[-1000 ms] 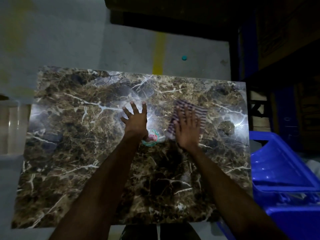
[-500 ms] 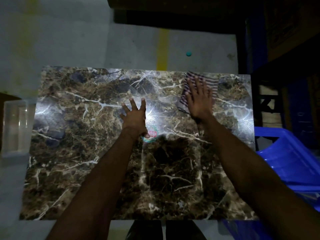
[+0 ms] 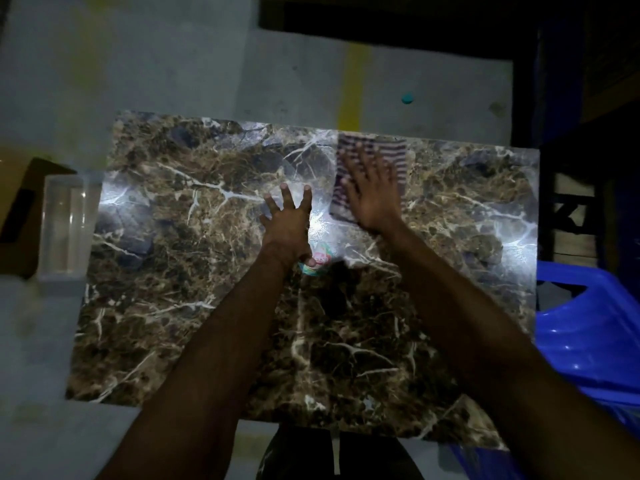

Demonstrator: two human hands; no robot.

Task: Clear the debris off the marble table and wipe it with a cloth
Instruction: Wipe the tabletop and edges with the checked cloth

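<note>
The brown marble table (image 3: 180, 271) with white veins fills the middle of the view. My right hand (image 3: 375, 195) lies flat, fingers spread, pressing a striped cloth (image 3: 394, 157) onto the marble near the far edge, right of centre. My left hand (image 3: 287, 223) rests flat on the table's middle with fingers apart and holds nothing. A round green, white and red sticker (image 3: 320, 261) shows on the marble just beside my left wrist, partly hidden by it.
A blue plastic crate (image 3: 588, 341) stands at the table's right side. A clear container (image 3: 65, 226) sits off the left edge beside a cardboard box (image 3: 20, 209). A small teal cap (image 3: 407, 97) lies on the grey floor beyond the table. Dark shelving stands at the right.
My right hand slid the cloth from the table's middle out to the far edge, then a little to the left along it. My left hand stayed flat in place.
</note>
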